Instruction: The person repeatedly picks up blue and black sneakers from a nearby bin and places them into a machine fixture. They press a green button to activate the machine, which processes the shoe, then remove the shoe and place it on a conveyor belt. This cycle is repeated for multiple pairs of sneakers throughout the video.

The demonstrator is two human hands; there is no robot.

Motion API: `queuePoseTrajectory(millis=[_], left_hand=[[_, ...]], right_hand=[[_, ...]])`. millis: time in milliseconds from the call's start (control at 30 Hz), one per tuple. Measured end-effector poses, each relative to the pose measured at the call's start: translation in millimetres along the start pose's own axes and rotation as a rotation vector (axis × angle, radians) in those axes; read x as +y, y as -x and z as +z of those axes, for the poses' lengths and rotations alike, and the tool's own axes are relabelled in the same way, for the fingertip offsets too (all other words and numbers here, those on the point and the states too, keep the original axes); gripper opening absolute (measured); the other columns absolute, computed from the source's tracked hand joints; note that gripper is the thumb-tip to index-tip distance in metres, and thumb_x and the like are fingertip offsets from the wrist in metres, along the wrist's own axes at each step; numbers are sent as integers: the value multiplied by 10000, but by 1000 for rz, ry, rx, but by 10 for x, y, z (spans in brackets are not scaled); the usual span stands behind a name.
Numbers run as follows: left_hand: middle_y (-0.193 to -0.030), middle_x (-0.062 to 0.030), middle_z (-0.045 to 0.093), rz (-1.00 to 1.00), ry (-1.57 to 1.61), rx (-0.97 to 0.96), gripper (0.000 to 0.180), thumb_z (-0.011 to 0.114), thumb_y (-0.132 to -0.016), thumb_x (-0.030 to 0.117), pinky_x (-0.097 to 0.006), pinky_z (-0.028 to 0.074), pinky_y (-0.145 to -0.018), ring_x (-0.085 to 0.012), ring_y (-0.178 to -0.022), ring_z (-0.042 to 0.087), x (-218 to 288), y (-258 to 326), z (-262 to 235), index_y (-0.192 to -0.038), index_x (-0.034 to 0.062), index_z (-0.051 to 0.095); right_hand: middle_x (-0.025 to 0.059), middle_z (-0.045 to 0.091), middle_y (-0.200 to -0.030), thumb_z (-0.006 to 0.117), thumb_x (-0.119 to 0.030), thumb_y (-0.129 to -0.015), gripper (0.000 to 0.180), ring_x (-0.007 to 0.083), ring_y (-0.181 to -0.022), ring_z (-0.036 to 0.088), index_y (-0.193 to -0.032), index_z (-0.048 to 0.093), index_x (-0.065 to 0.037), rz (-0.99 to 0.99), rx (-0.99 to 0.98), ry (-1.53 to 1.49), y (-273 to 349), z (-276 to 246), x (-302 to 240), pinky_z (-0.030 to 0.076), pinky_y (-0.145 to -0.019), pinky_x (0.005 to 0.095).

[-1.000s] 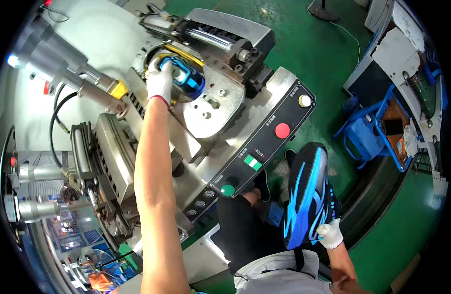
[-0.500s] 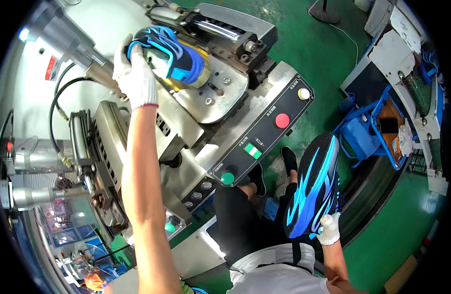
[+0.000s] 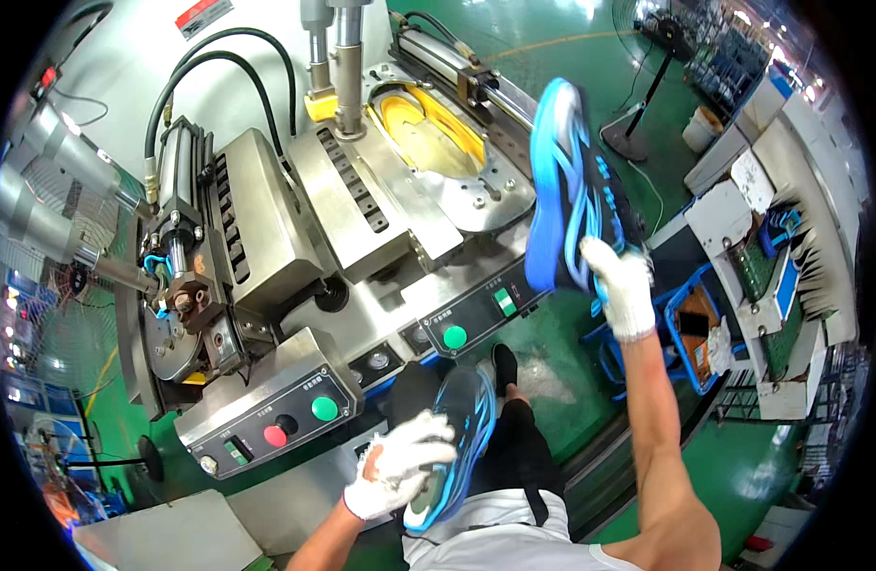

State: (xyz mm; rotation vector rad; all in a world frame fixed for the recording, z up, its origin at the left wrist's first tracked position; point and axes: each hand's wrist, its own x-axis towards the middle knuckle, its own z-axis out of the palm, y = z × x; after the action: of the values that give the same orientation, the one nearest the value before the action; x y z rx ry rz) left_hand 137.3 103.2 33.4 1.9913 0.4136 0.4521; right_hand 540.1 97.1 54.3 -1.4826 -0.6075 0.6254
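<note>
In the head view, the right hand [image 3: 620, 285] is right of the middle, its fingers clamped on the lower end of the upper shoe [image 3: 557, 190], a blue and black one held upright with its sole side toward the left. The left hand [image 3: 400, 466], at lower centre, has its fingers bent over the lower shoe [image 3: 471, 419] and clamped on it near the end closest to the body, with small gaps between some of them; the thumb's place I cannot tell.

The machine [image 3: 381, 262] fills the left and upper middle. Its yellow-lined mould [image 3: 438, 147] lies bare at upper centre, with a steel post [image 3: 349, 86] standing over its left edge. Black hoses [image 3: 233, 55] arch at upper left. The upper shoe stands in front of the right end of the right panel [image 3: 481, 309], blocking it from view. The left panel [image 3: 302, 419], with a red button [image 3: 276, 436] and a green one, is left of the lower shoe.

At upper right are a fan stand [image 3: 638, 109] and a white bucket [image 3: 701, 131]. Behind the right forearm, a blue basket [image 3: 709, 381] holds a dark flat thing [image 3: 692, 325]. A bench [image 3: 776, 352] runs down the right.
</note>
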Motion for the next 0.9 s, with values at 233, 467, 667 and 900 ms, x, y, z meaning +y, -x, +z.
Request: queuePoseTrajectory(millis=[233, 467, 667, 900], left_hand=[[-1263, -106, 670, -84, -198, -121, 441, 758, -776, 43, -546, 454, -1184, -364, -1297, 619, -577, 729, 180, -1192, 189, 741], [-1334, -101, 647, -104, -2, -115, 505, 724, -756, 82, -601, 383, -1229, -371, -1373, 562, -811, 767, 65, -1245, 207, 740], [-1297, -131, 700, -100, 83, 68, 290, 619, -950, 297, -572, 397, -1207, -390, -1317, 607, -798, 820, 108, -1141, 179, 802], [-1297, -85, 672, -82, 38, -73, 442, 717, -749, 107, -591, 381, -1226, -375, -1338, 574, -888, 745, 101, -1180, 185, 766]], right_hand=[[138, 778, -1015, 898, -422, -763, 571, 215, -916, 720, -1062, 790, 52, -82, -224, 771, -1833, 1461, -833, 562, -851, 348], [258, 746, -1237, 812, -466, -746, 671, 355, -1150, 735, -1192, 768, 34, -265, -309, 1306, -2612, 2464, 122, 566, -1006, 405], [244, 747, -1230, 720, -465, -798, 616, 355, -1130, 746, -1184, 770, 13, -241, -422, 1469, -2611, 2740, 154, 581, -974, 423], [246, 733, -1280, 744, -526, -791, 702, 382, -1162, 730, -1250, 756, 5, -216, -391, 1371, -2508, 2547, 99, 575, -1000, 427]])
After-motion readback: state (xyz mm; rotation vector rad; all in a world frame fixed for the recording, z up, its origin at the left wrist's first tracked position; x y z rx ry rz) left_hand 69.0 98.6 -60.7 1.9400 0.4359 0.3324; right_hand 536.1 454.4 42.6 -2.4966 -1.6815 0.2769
